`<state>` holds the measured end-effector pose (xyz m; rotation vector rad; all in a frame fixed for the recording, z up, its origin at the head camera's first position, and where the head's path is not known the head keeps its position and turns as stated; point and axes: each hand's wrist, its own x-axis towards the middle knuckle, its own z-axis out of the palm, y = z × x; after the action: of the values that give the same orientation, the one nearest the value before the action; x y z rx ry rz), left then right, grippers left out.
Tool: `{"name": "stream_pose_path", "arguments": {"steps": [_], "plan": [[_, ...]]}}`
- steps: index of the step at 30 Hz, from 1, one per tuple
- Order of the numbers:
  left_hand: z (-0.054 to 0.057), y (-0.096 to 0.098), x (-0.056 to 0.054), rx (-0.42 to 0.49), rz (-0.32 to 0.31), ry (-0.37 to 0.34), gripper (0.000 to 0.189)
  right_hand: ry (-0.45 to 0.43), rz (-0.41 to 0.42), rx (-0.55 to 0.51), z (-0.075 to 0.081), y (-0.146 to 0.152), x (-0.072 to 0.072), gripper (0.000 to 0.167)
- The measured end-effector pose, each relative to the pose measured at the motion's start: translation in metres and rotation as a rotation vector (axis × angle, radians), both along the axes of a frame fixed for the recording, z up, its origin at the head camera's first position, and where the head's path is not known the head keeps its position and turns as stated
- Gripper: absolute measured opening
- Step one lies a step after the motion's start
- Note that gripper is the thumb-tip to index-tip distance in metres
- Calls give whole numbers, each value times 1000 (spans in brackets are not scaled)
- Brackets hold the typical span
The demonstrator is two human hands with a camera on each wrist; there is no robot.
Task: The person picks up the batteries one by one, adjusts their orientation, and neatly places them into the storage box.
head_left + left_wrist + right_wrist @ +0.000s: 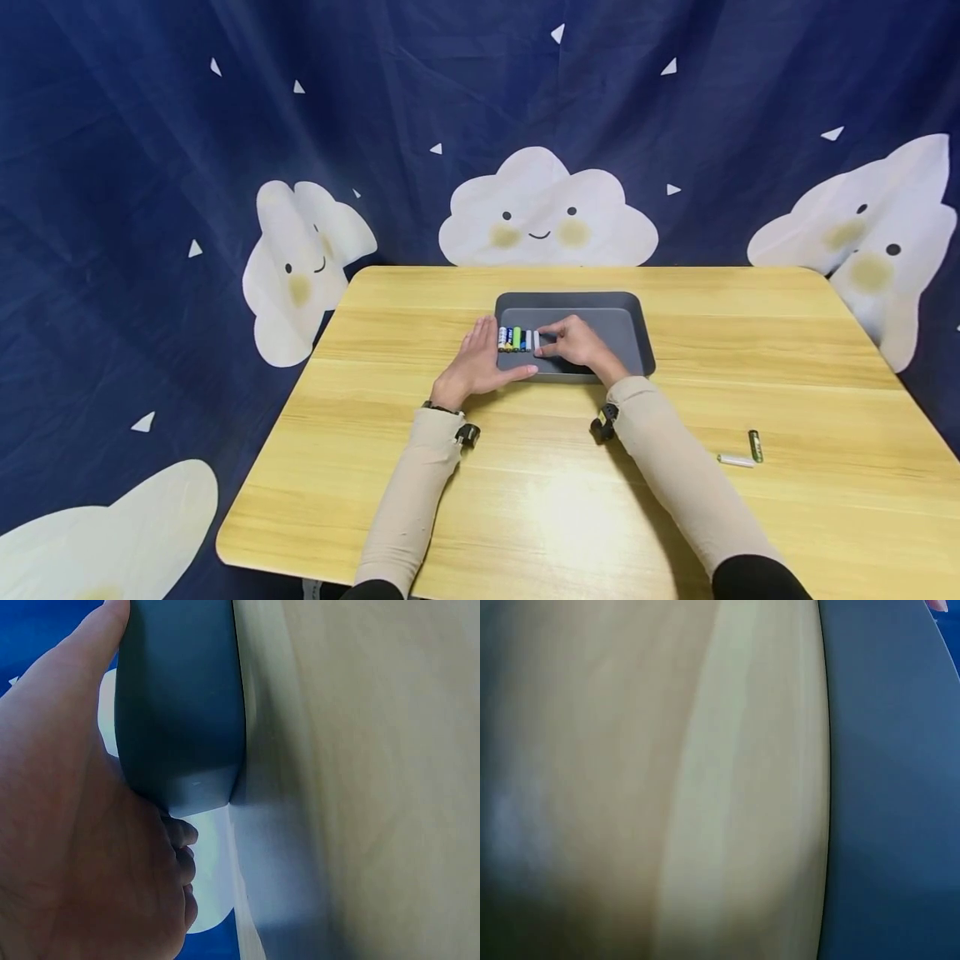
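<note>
A dark grey tray [615,354] lies on the table with a row of several batteries at its left side. The row includes a green battery [517,339] and, at its right end, a white battery [537,343]. My right hand [576,342] pinches that white battery by its two ends, between thumb and finger. Fingers straight and thumb spread, my left hand [480,358] rests at the tray's left front corner, beside the row. In the left wrist view the left hand [82,817] lies along the tray's outer wall [184,705]. The right wrist view hides the right hand's grip.
On the right part of the wooden table [337,442] lie two loose batteries, a white one [736,460] and a dark green one [755,446]. A dark blue curtain [405,92] with printed clouds hangs behind the table.
</note>
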<state>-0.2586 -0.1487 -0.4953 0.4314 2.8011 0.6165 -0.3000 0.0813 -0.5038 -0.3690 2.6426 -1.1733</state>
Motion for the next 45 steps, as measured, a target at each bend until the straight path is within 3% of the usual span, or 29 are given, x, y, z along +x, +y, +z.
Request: {"name": "stream_pose_path", "arguments": {"steps": [18,23,29,38,45], "plan": [[-7,-3,-4,-4,2,-8,132,50,-29,87,-1,-11,2,55],[-8,-4,-4,-11,4,-20,133,25,-16,87,1,-12,3,58],[-8,-2,-5,-14,3,-19,132,68,31,67,5,-8,5,68],[0,-1,0,11,7,3,129,83,43,-24,23,13,11,56],[0,0,1,13,8,-6,131,166,-13,-69,52,49,26,41]]}}
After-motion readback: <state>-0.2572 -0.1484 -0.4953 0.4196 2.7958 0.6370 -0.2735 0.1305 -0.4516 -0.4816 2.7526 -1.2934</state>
